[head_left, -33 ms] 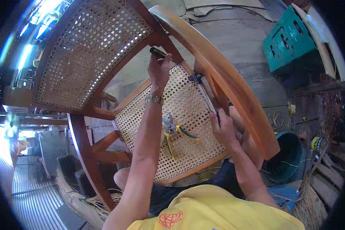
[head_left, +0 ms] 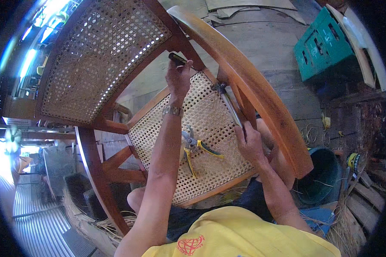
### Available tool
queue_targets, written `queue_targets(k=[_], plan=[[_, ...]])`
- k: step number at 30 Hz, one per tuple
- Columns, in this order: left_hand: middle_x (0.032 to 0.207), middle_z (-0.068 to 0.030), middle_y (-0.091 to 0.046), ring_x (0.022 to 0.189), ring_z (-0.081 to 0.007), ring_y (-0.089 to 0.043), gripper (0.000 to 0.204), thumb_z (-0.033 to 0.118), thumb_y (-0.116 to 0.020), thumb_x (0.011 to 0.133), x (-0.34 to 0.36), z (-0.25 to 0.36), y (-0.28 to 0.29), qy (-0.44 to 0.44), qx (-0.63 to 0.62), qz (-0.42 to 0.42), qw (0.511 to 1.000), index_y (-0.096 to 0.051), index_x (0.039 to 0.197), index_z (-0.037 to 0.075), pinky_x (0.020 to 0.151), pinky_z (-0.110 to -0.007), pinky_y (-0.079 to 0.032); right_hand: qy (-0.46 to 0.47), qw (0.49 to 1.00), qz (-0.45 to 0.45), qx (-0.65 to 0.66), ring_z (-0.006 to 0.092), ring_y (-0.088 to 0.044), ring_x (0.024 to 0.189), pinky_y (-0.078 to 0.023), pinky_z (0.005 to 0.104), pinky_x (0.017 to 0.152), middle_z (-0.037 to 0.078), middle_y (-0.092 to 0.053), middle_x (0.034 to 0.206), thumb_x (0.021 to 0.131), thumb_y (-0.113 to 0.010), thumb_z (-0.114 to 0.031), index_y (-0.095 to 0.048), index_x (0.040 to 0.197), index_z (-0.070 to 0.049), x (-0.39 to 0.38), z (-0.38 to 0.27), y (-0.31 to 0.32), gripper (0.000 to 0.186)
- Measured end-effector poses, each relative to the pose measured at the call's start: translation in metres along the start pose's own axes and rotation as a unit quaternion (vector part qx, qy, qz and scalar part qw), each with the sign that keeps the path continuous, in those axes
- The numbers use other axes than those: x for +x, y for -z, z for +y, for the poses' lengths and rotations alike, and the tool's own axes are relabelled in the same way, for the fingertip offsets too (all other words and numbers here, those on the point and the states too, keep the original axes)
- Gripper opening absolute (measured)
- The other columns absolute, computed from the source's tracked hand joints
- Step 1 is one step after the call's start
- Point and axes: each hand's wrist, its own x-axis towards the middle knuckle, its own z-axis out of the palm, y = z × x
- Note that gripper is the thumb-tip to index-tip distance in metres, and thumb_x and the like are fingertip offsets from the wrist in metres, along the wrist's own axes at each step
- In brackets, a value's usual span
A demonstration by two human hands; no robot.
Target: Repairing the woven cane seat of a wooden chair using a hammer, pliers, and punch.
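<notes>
A wooden chair with a woven cane seat (head_left: pixel 214 167) and cane back panel (head_left: pixel 107 55) lies before me. My left hand (head_left: pixel 178 79) grips a black-handled tool (head_left: pixel 177 58) at the far edge of the seat. My right hand (head_left: pixel 251 143) is closed round the shaft of a hammer (head_left: pixel 229 105), whose head is beside the seat's right rail, below the curved wooden armrest (head_left: pixel 244 77). Two yellow-handled cutting or plier tools (head_left: pixel 193 145) lie on the seat.
A green plastic crate (head_left: pixel 317 43) with boards beside it stands at upper right. A dark green bucket (head_left: pixel 313 180) is at lower right, among loose cane strands and planks (head_left: pixel 364 201). Corrugated metal sheet (head_left: pixel 38 214) lies at lower left, and flat sheets (head_left: pixel 248 8) lie at the top.
</notes>
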Motion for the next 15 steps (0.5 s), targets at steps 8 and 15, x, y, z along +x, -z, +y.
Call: queue_targets(k=[8,15], plan=[[0.086,-0.0099,-0.072,0.074,-0.0217,-0.07,0.031,0.022,-0.078,0.085,-0.007,0.0,-0.001,-0.075,0.052,0.009,0.996,-0.06,0.102,0.004,0.065,-0.037,-0.053,-0.049,0.998,-0.021,0.029,0.0478,-0.06,0.077,-0.045,0.0509,0.068,0.026,-0.058,0.079,0.1,-0.053,-0.031,-0.051,0.093,0.0,0.0,-0.004,-0.001,0.032],[0.084,-0.0125,-0.07,0.072,-0.0222,-0.067,0.027,0.016,-0.078,0.083,-0.006,0.002,-0.005,-0.071,0.005,-0.106,0.992,-0.062,0.101,0.004,0.066,-0.037,-0.051,-0.021,0.999,-0.034,-0.031,0.0491,-0.061,0.079,-0.046,0.0528,0.07,0.027,-0.06,0.08,0.101,-0.051,-0.033,-0.051,0.095,0.0,0.002,-0.016,0.0,0.033]])
